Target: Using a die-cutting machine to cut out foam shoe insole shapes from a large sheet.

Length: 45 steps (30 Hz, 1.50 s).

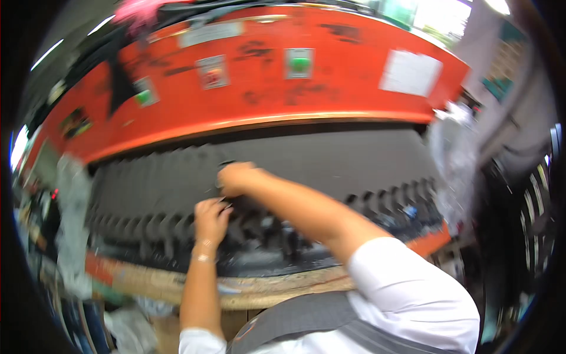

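A wide dark grey sheet [306, 162] lies on the bed of an orange machine, its near edge cut into a row of scallops. My right hand [237, 179] is closed over the sheet left of the middle. A dark curved edge of something shows just beyond its fingers, too blurred to name. Close below it, my left hand [212, 219] is at the scalloped edge with its fingers bent together. A thin shiny bit shows at its fingertips, and what it grips is hidden. A bracelet circles my left wrist.
Behind the sheet rises the orange machine front [253, 88] with green and red buttons and a white paper [411, 72]. Clear plastic sheeting [451, 165] hangs at the right, more at the left. A worn wooden edge [265, 290] runs along the front. Scraps lie below the scallops.
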Each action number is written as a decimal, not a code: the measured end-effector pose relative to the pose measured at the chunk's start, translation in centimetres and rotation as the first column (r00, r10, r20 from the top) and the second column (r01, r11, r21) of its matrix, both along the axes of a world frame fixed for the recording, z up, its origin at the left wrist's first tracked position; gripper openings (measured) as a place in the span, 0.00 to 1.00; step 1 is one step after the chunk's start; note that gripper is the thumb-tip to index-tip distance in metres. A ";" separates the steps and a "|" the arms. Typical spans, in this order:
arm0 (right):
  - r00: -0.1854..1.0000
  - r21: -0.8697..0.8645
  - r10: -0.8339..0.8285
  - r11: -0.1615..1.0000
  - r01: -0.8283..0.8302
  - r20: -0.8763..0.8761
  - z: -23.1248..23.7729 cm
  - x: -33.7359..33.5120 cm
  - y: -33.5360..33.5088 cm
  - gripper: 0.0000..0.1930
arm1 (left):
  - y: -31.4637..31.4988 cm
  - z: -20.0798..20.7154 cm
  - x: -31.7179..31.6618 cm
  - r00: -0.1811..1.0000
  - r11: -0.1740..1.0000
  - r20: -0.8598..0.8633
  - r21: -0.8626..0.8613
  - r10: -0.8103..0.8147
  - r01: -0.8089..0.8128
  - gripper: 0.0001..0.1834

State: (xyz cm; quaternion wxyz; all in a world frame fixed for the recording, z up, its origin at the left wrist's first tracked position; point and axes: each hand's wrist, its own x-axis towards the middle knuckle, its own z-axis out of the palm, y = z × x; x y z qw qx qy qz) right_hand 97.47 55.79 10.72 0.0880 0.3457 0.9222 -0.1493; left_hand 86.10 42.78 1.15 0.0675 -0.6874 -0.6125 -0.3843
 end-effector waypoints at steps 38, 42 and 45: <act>0.899 0.131 -0.100 0.977 0.170 -0.426 -7.5 6.0 -2.7 0.57 | 9.9 0.5 -3.7 0.971 0.954 -0.227 -0.299 -0.075 0.004 0.23; 0.901 0.164 -0.096 0.970 0.180 -0.424 -7.1 6.1 -2.8 0.52 | 9.6 0.5 -3.3 0.975 0.946 -0.203 -0.323 -0.087 0.017 0.22; 0.899 0.183 -0.095 0.965 0.188 -0.427 -7.2 6.0 -2.9 0.52 | 9.6 0.6 -3.1 0.976 0.949 -0.203 -0.316 -0.078 0.010 0.22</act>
